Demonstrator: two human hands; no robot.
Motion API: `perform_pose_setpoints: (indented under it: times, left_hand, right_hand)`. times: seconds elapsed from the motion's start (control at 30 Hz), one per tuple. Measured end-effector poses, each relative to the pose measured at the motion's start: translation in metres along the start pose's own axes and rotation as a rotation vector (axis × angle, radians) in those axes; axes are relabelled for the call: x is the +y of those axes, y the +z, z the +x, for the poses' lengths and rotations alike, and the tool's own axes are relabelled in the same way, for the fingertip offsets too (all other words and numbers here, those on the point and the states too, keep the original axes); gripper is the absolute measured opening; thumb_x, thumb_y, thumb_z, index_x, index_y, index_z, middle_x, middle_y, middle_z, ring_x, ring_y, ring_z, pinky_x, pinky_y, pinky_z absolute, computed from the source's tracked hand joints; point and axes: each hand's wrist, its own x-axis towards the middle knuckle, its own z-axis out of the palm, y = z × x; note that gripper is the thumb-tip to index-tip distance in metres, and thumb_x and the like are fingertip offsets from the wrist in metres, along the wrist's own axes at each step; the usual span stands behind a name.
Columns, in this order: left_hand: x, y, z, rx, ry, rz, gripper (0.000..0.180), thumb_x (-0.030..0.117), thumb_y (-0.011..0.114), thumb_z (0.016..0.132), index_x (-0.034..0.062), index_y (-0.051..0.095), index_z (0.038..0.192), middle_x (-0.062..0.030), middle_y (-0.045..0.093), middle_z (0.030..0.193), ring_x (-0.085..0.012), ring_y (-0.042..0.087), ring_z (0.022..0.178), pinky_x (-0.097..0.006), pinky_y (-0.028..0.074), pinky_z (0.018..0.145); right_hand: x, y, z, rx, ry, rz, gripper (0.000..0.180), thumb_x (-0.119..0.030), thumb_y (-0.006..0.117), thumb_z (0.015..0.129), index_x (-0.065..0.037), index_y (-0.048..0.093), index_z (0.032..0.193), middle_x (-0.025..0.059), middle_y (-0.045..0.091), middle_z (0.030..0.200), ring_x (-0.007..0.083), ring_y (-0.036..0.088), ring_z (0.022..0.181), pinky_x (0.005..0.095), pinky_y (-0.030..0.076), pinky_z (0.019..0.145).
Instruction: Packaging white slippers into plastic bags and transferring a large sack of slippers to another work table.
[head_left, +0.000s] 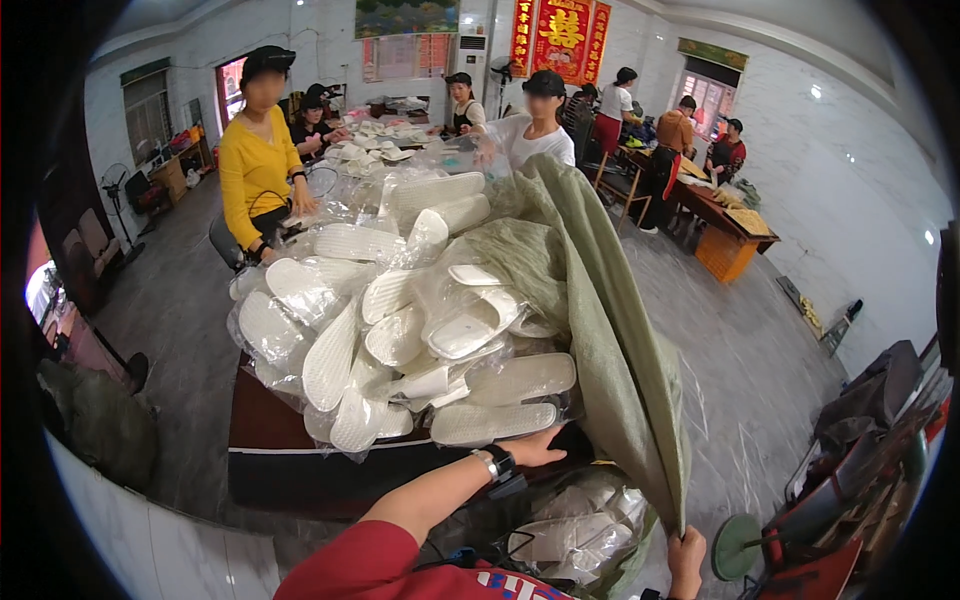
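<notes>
A large heap of white slipper soles in clear plastic packs lies on a dark table. My left hand, with a black watch on the wrist and a red sleeve behind it, rests against the lower edge of the nearest pack; its fingertips are hidden. My right hand grips the lower edge of a big olive-green woven sack that drapes over the right side of the heap. More plastic-wrapped soles sit below, between my hands.
A person in a yellow top stands at the table's far left, and a person in white at its far end. Others sit at a wooden table at the back right. A fan and clutter stand at the lower right.
</notes>
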Motion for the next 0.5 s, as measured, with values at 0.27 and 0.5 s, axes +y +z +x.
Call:
perform_pose_setpoints:
  times: [0.27, 0.5]
  left_hand:
    - [-0.004, -0.075, 0.039, 0.551, -0.392, -0.256, 0.076, 0.066, 0.044, 0.082, 0.0044, 0.048, 0.125, -0.0195, 0.048, 0.128, -0.0351, 0.043, 0.119, -0.041, 0.032, 0.101]
    - [-0.031, -0.087, 0.047, 0.744, -0.364, -0.516, 0.074, 0.063, 0.043, 0.085, 0.0031, 0.045, 0.129, -0.0163, 0.046, 0.132, -0.0300, 0.040, 0.124, -0.038, 0.029, 0.104]
  right_hand:
    - [0.015, -0.056, -0.043, -0.003, 0.294, -0.109, 0.027, -0.020, 0.052, 0.082, 0.003, 0.061, 0.093, 0.0265, 0.060, 0.078, 0.0429, 0.058, 0.076, 0.0464, 0.046, 0.067]
    - [0.067, -0.110, -0.084, 0.306, 0.317, -0.285, 0.017, -0.014, 0.050, 0.080, 0.002, 0.056, 0.077, 0.0250, 0.057, 0.071, 0.0423, 0.053, 0.065, 0.0465, 0.043, 0.059]
